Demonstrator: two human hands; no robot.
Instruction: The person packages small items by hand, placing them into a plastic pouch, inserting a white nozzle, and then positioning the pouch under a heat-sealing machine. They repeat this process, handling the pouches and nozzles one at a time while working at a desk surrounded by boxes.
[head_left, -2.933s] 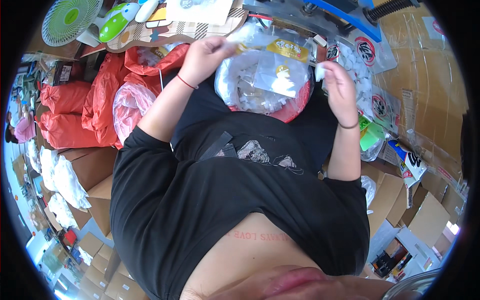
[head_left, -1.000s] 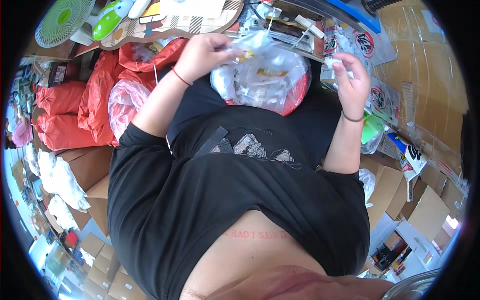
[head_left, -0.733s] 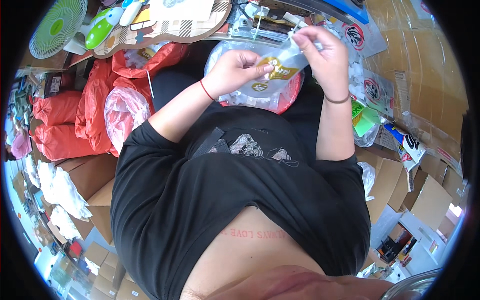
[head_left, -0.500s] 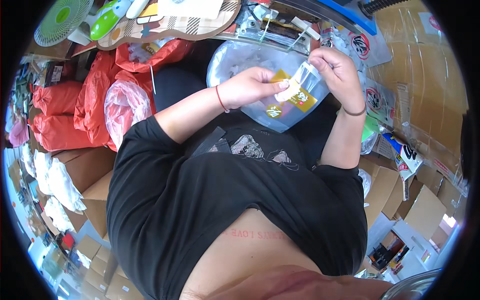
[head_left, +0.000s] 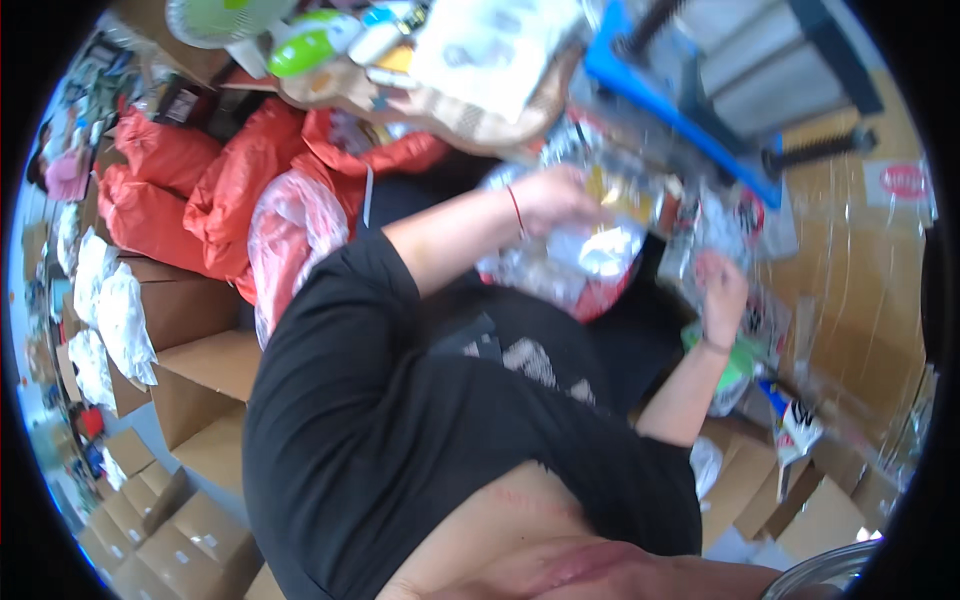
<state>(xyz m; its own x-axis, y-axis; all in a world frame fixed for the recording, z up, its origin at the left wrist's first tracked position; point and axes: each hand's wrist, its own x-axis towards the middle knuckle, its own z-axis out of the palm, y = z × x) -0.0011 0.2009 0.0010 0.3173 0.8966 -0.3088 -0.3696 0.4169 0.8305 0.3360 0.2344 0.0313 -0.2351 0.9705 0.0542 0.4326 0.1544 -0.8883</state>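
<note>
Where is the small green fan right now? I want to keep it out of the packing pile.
In the head view the green fan sits at the top left edge, above the red plastic bags, left of the green and white bottle.

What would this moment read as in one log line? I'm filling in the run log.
left hand: on yellow-labelled clear packet | right hand: among clear packets, grip unclear | red bags at left | picture blurred

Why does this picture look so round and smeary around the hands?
Head view: fisheye lens bends edges toward a black rim; motion blur smears the left hand, right hand and clear plastic bag; bright, even daylight, no harsh shadows.
</note>
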